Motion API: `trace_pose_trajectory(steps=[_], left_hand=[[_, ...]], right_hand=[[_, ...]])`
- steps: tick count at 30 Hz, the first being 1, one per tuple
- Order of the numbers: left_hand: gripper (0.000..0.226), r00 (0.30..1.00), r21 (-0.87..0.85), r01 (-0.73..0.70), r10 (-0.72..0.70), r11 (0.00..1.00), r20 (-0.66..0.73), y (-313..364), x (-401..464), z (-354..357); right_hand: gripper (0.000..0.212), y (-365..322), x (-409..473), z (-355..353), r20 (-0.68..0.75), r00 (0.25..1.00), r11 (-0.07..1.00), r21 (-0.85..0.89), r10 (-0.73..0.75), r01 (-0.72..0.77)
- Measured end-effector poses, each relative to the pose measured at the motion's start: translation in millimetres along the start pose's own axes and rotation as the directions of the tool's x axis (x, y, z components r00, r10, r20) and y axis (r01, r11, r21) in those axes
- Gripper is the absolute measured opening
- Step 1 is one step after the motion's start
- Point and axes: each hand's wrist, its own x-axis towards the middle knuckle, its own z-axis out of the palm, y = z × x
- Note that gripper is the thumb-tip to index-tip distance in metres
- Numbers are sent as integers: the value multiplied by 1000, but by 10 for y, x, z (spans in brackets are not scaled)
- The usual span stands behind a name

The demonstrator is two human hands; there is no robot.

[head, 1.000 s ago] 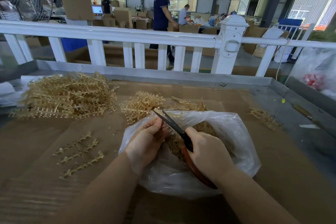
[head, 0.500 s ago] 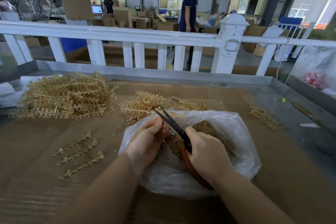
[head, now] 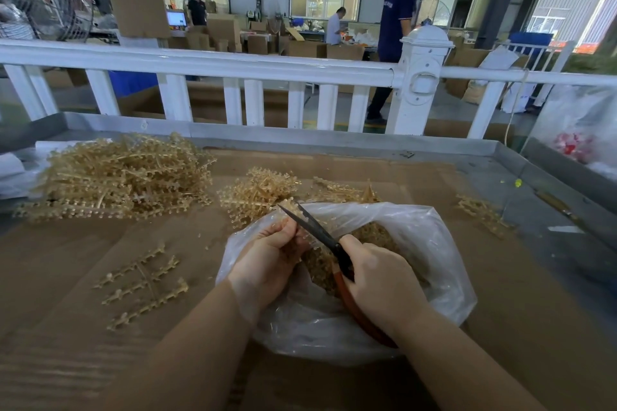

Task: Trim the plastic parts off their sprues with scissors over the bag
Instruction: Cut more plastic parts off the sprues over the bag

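Observation:
A clear plastic bag lies open on the cardboard-covered table, with a heap of small tan cut parts inside. Over its left rim my left hand pinches a tan plastic sprue that sticks up from the fingers. My right hand grips black-bladed scissors with orange-brown handles. The blades are slightly apart and point up-left, their tips at the sprue.
A large pile of untrimmed sprues lies at the back left and a smaller pile just behind the bag. One flat sprue lies left of my forearm, a few at the right. A white railing runs behind the table.
The scissor blades have opened slightly at the sprue. Both hands stay over the bag. A person behind the railing has walked to the right.

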Motion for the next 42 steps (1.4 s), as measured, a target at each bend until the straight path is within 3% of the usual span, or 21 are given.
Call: trace_pose_trajectory(steps=[11,16,20,24,30,42], left_hand=[[8,999,30,-1,0,1000,34,13,-6,-3],[26,1000,70,3,-2,998,-14,6,-17,16],[11,997,73,9,-4,997,-73,-17,-22,58],[5,990,93,1,13,996,-142,-37,-20,100],[11,989,115,19,-2,993,-147,-34,-29,107],[4,989,154,17,7,988,-151,-30,-71,117]], right_hand=[[16,-70,66,-12,59,998,999,-27,27,-25],[17,-65,67,-4,64,997,999,-27,36,-34],[18,-54,49,-45,61,997,999,-19,43,-42],[9,-85,20,-112,15,1000,993,-116,26,-24],[14,-75,-8,-88,-58,998,988,-150,36,-45],[26,10,-26,-3,-95,995,1000,-7,16,-16]])
